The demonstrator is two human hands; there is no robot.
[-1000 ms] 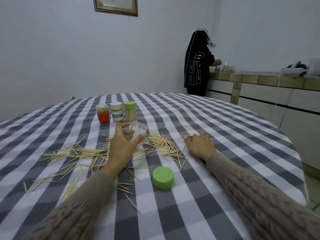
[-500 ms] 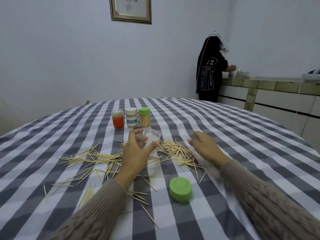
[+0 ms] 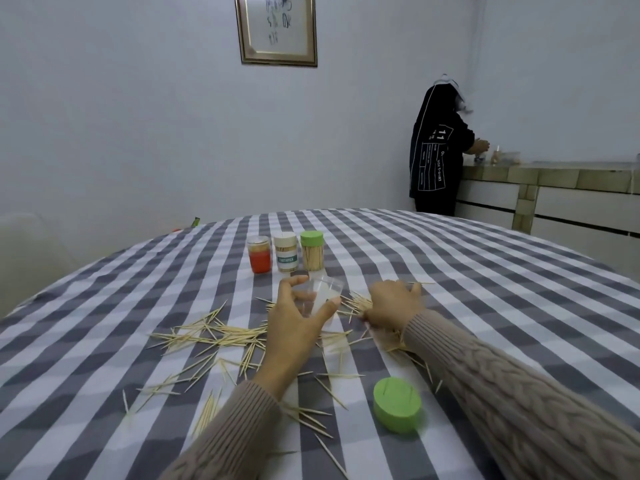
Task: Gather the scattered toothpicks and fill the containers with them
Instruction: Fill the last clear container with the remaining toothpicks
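Observation:
My left hand point(image 3: 294, 323) grips a clear plastic container point(image 3: 323, 294), open at the top and held just above the checked tablecloth point(image 3: 485, 289). My right hand point(image 3: 393, 303) lies on a heap of toothpicks point(image 3: 356, 303) right of the container, fingers curled over them. More scattered toothpicks point(image 3: 221, 336) lie spread to the left and in front of my arms. A loose green lid point(image 3: 397, 405) rests near my right forearm. Behind stand three capped containers: an orange one point(image 3: 259, 254), a white labelled one point(image 3: 286, 252) and a green-lidded one full of toothpicks point(image 3: 312, 251).
The round table takes up most of the view, its edge curving off to the left and right. Another person point(image 3: 438, 150) stands at a tiled counter point(image 3: 554, 174) at the back right. A framed picture point(image 3: 277, 27) hangs on the wall.
My right hand lifted off the table, then came down onto the toothpick heap next to the container. My left hand kept hold of the clear container. The camera tilted up.

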